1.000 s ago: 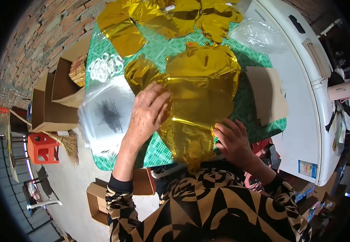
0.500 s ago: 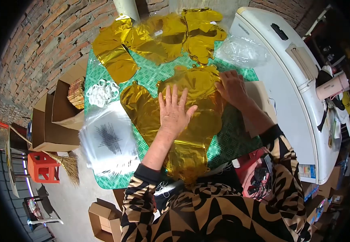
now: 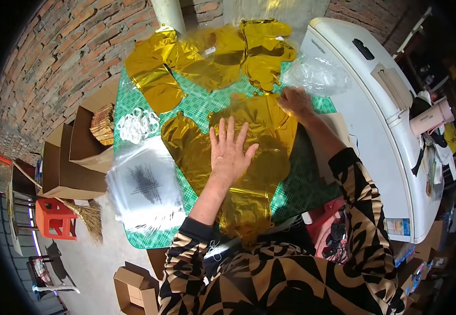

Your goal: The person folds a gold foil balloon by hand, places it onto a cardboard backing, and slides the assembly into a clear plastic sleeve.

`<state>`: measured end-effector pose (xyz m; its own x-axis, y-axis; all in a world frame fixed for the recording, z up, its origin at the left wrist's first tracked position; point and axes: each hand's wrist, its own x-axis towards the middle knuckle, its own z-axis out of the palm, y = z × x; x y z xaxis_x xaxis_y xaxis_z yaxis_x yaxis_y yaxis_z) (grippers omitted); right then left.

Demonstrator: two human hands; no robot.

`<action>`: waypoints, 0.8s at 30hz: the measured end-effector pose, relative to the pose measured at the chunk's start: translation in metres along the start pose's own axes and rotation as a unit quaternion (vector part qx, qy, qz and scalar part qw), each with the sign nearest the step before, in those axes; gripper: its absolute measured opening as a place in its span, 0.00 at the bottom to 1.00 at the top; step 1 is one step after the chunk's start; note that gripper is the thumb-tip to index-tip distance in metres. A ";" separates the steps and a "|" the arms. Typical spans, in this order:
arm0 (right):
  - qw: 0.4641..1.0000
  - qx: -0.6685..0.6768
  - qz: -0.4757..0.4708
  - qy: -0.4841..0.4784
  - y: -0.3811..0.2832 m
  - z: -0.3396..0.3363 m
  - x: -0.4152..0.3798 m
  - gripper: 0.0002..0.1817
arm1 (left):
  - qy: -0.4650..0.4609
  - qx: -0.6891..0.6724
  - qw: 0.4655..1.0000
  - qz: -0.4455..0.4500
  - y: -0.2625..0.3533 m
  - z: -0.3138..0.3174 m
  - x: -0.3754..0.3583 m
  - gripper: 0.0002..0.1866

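Note:
A flat, uninflated gold foil balloon (image 3: 268,163) with rounded lobes lies in front of me, its lower end by the near table edge. My left hand (image 3: 232,149) rests flat on its middle, fingers spread and holding nothing. At the upper right edge of the foil, my right hand (image 3: 296,103) is closed, with its fingers curled on the balloon's border; the fingertips are partly hidden. More flat gold foil balloons (image 3: 212,58) lie spread along the far side of the table.
The table has a green checked cloth (image 3: 196,102). On its left are clear plastic bags (image 3: 146,184) and a heap of white rings (image 3: 137,126). Crumpled clear plastic (image 3: 320,74) lies at the far right, beside a white refrigerator (image 3: 364,142). Cardboard boxes (image 3: 75,178) stand left.
My right hand has moved up and away along the foil's right edge, and its fingers have curled in more. My left hand stays flat on the balloon. The view has shifted slightly.

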<state>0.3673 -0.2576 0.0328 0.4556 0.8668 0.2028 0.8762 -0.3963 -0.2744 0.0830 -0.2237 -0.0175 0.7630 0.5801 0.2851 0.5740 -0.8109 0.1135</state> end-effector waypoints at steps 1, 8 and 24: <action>1.000 0.016 -0.017 0.020 -0.006 -0.004 0.000 0.15 | 0.000 -0.001 1.000 0.000 0.000 0.000 0.000 0.38; 0.992 0.118 -0.038 -0.002 -0.042 -0.017 0.008 0.14 | -0.025 -0.004 1.000 -0.005 0.000 -0.002 0.001 0.38; 0.982 0.152 -0.112 0.000 -0.045 -0.014 0.020 0.13 | -0.005 0.010 1.000 0.003 -0.001 0.002 0.000 0.38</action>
<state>0.3388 -0.2268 0.0624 0.2576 0.9216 0.2903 0.8670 -0.0878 -0.4905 0.0828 -0.2222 -0.0194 0.7693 0.5759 0.2767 0.5749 -0.8129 0.0934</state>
